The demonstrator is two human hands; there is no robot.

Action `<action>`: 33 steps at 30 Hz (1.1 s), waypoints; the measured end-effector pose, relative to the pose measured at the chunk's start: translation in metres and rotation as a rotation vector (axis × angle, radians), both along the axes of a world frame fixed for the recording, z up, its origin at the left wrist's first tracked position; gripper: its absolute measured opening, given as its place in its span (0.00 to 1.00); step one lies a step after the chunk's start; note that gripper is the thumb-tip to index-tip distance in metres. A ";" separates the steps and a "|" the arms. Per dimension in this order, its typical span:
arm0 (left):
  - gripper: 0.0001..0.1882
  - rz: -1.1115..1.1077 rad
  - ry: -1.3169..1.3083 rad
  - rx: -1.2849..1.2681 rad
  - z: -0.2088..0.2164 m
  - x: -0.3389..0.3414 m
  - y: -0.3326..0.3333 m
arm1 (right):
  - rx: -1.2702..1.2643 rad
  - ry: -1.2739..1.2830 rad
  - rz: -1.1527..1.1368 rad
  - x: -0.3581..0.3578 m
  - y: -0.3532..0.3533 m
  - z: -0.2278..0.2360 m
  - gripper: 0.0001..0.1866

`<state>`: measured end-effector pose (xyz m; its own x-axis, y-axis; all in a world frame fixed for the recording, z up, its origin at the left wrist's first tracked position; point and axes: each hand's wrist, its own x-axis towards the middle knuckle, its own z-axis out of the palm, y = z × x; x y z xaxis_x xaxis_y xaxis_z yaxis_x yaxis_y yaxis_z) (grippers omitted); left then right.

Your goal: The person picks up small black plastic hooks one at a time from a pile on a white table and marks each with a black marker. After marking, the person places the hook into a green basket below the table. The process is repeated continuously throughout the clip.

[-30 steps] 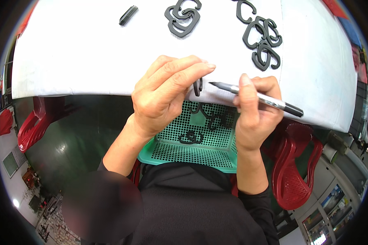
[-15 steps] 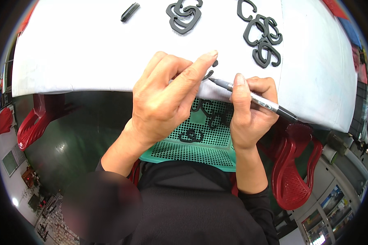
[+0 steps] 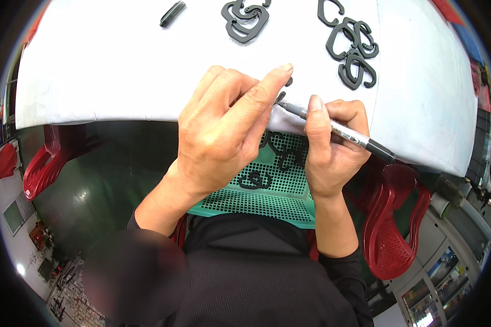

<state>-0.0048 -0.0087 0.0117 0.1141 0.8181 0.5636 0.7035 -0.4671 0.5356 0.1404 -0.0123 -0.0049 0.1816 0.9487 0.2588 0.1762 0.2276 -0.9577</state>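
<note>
My left hand (image 3: 218, 131) is closed at the table's near edge, pinching a black carabiner frame (image 3: 280, 97) that is mostly hidden; only its small ends show past the index finger. My right hand (image 3: 333, 155) grips a silver-grey marker pen (image 3: 346, 132) with a black rear end. The pen slants to the left, and its dark tip meets the carabiner frame or lies right beside it; I cannot tell which. Farther off on the white-covered table (image 3: 120, 71) lie a pile of black carabiner frames (image 3: 247, 36) and, to its right, another group of carabiner frames (image 3: 356, 71).
A black pen cap (image 3: 173, 14) lies at the far left of the table. Below the table edge, at my lap, a green perforated basket (image 3: 256, 206) holds more black carabiner frames (image 3: 255, 180). Red plastic chairs (image 3: 393, 240) stand at both sides.
The pen and my right hand have shifted slightly up and left, the tip now nearer the left fingers. My left hand keeps its pinch almost in place.
</note>
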 end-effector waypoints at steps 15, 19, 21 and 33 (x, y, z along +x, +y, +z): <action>0.16 -0.055 -0.534 -0.485 0.011 -0.010 -0.004 | -0.032 0.027 0.119 0.007 0.003 0.016 0.12; 0.17 -0.052 -0.751 -0.622 0.019 -0.006 -0.004 | -0.104 0.039 0.166 0.001 0.002 0.028 0.11; 0.18 -0.015 -0.797 -0.665 0.020 -0.004 -0.005 | -0.148 0.029 0.146 0.000 0.003 0.033 0.10; 0.22 0.020 0.268 0.170 0.003 -0.004 -0.009 | -0.264 0.065 0.140 0.006 0.006 0.041 0.07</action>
